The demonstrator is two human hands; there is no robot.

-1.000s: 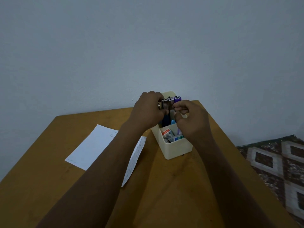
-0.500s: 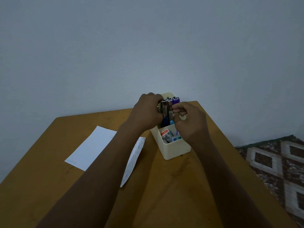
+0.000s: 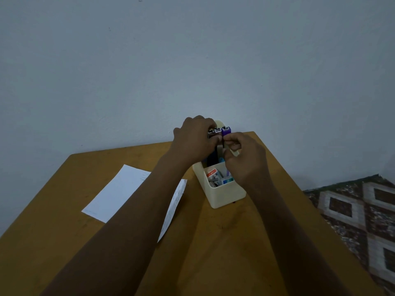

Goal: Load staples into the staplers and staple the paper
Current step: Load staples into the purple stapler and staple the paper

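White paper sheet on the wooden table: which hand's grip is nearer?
Left. The left hand grips a grey metal stapler beyond the white paper sheet's far right corner; the right hand pinches a purple stapler farther right, above the cream plastic organiser.

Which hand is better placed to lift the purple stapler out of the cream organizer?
Probably the right hand: it pinches the purple stapler just below its top, above the organizer. The left hand grips the grey stapler beside it.
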